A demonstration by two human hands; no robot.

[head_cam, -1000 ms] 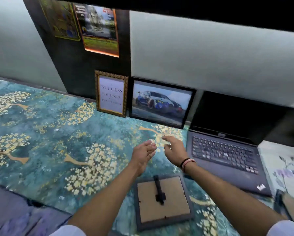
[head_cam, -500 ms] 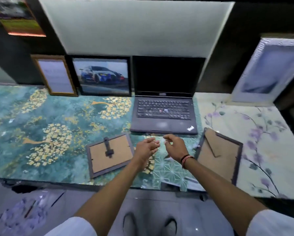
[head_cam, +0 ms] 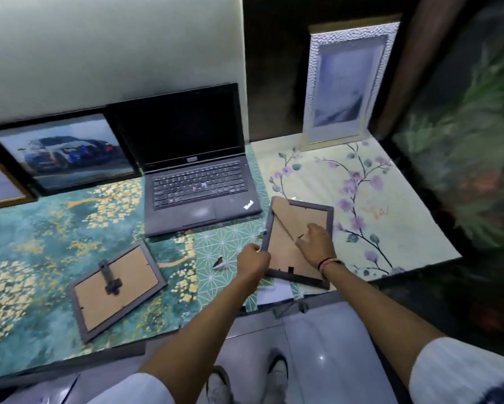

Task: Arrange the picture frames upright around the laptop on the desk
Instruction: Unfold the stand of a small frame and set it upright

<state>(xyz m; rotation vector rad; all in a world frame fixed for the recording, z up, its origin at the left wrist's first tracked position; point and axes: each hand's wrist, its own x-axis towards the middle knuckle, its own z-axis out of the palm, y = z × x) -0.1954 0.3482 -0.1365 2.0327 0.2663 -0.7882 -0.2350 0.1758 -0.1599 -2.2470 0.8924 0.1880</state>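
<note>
Now left hand (head_cam: 252,259) grips the face-down frame's (head_cam: 285,237) edge, right hand (head_cam: 315,243) pinching its back stand

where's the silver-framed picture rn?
Head view, far right: silver frame stands upright at the desk's back, right of the laptop.

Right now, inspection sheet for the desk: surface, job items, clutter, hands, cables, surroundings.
Surface: desk covered in patterned floral sheets.
Job's things: open laptop, screen dark; car picture and white frame upright at the back; grey frame face down; brown-backed frame face down, being gripped.
Clutter: loose paper at the front edge.
Hands: left hand on the brown-backed frame's left edge, right hand on its backing.
Cables: nothing seen.
Surroundings: tiled floor, shoes.
</note>
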